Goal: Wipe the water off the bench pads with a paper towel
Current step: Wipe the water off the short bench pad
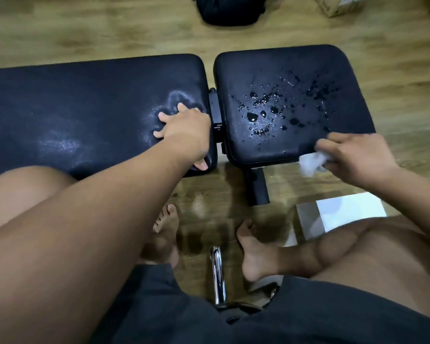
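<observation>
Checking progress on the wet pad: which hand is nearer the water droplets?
Right. The right hand hovers at the droplets' near edge; the left hand rests on the other pad.

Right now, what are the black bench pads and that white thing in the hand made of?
The bench pads look like smooth vinyl or faux leather: water beads sit on top, unabsorbed. The white wad in the right hand looks like soft, crumpled paper towel.

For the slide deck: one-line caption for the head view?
Left hand braces on the long pad; right hand holds a paper towel at the edge of the water-beaded short pad.
</observation>
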Motion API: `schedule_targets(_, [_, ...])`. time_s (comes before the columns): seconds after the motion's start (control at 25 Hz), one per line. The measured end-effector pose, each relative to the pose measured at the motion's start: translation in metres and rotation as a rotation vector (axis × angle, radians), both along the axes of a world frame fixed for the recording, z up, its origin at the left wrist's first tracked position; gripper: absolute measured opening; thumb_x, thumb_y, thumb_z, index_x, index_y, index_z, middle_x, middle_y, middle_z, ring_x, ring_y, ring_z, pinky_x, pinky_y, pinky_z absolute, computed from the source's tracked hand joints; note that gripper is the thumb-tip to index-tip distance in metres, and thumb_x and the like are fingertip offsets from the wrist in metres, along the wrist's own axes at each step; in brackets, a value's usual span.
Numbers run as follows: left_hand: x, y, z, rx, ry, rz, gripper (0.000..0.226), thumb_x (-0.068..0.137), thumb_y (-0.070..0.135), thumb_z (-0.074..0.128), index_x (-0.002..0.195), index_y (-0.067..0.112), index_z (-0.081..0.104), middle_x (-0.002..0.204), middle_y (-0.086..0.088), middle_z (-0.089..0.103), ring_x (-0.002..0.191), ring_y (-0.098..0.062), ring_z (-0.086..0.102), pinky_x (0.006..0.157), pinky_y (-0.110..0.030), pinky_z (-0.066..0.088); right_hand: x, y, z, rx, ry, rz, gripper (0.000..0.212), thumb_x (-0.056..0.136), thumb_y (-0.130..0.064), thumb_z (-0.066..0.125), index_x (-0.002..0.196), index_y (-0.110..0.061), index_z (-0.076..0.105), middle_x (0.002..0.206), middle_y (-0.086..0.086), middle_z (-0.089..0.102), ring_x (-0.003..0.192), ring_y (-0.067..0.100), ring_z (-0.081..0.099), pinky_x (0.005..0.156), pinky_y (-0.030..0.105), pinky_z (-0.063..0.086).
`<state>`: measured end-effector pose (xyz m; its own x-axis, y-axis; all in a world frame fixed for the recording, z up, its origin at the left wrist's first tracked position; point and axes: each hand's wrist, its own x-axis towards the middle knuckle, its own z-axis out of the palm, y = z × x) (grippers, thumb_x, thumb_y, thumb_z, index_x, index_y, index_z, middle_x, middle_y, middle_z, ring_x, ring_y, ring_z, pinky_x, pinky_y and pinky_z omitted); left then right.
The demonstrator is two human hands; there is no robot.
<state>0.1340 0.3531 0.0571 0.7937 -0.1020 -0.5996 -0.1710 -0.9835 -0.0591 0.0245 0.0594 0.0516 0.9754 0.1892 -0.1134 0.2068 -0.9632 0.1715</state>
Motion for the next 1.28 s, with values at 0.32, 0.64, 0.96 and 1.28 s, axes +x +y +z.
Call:
schedule_targets(0.32, [-0.001,0.011,-0.005,-0.015,-0.085,-0.108,0.136,0.046,0.045,0.095,0.151,0.009,0.016,0.153,-0.023,0.021,0.13,-0.055,0.034,0.099,-0.061,0.042,0.017,0.067,-0.026,0.182,-0.12,0.277,0.024,0.061,-0.017,0.075,0.082,-0.019,0.063,0.074,0.003,0.06,0.066,0.026,0.066,0.045,0.024,0.03])
schedule_targets(0.64, [0.001,0.002,-0.003,-0.004,-0.04,-0.075,0.141,0.047,0.038,0.096,0.153,0.008,0.008,0.155,-0.025,0.015,0.135,-0.058,0.024,0.105,-0.065,0.035,-0.009,-0.047,-0.008,0.045,-0.025,-0.091,0.028,0.064,-0.011,0.079,0.089,-0.013,0.066,0.084,0.012,0.061,0.071,0.034,0.064,0.05,0.034,0.045])
schedule_targets(0.96, [-0.003,0.011,-0.005,-0.029,-0.097,-0.154,0.127,0.044,0.048,0.094,0.144,0.008,0.027,0.143,-0.024,0.033,0.123,-0.051,0.042,0.106,-0.055,0.037,0.002,0.026,-0.031,0.209,-0.191,0.292,0.018,0.063,-0.011,0.064,0.08,-0.012,0.068,0.073,0.01,0.06,0.064,0.03,0.061,0.049,0.031,0.043])
schedule_targets(1.28, [-0.002,0.008,-0.001,0.023,-0.1,-0.176,0.133,0.047,0.049,0.093,0.149,0.009,0.018,0.149,-0.025,0.027,0.123,-0.051,0.043,0.102,-0.055,0.039,-0.011,-0.153,-0.012,0.486,-0.342,-0.947,0.023,0.071,-0.032,0.06,0.086,-0.014,0.058,0.082,0.012,0.063,0.073,0.026,0.058,0.064,0.031,0.043])
